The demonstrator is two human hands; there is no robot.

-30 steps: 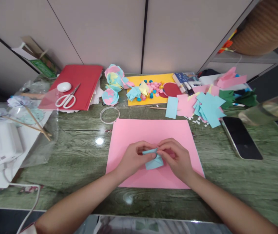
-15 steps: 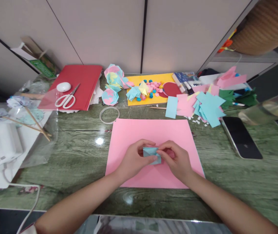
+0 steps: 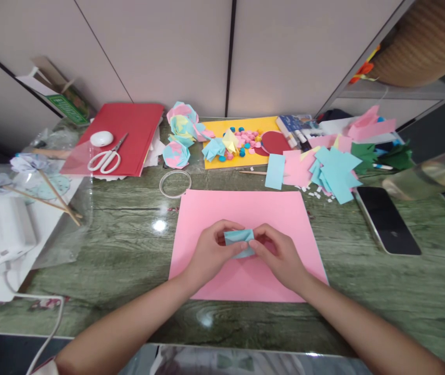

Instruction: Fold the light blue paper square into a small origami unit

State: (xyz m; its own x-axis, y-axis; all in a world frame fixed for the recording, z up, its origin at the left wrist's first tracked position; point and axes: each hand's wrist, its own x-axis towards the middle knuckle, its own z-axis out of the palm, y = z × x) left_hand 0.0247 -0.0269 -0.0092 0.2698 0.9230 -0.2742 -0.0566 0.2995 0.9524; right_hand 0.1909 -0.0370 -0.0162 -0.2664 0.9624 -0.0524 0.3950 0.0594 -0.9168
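Observation:
A small piece of folded light blue paper (image 3: 238, 237) is held up between both hands, over a pink sheet (image 3: 241, 205) lying on the green table. My left hand (image 3: 212, 255) grips its left side, thumb across the front and fingers behind. On the right edge, my right hand (image 3: 280, 255) pinches it between thumb and fingertips. The back of the blue paper and the fingertips behind it are hidden.
A roll of clear tape (image 3: 175, 184) lies beyond the pink sheet. White scissors (image 3: 106, 160) rest on red paper (image 3: 128, 120). Blue paper squares (image 3: 335, 172) and a phone (image 3: 388, 221) lie right. Folded paper balls (image 3: 183, 122) and a yellow sheet (image 3: 214, 163) sit behind.
The blue paper has shifted slightly left and up and is tilted differently. My right hand has moved a little left along with it, its thumb now against the paper's right edge.

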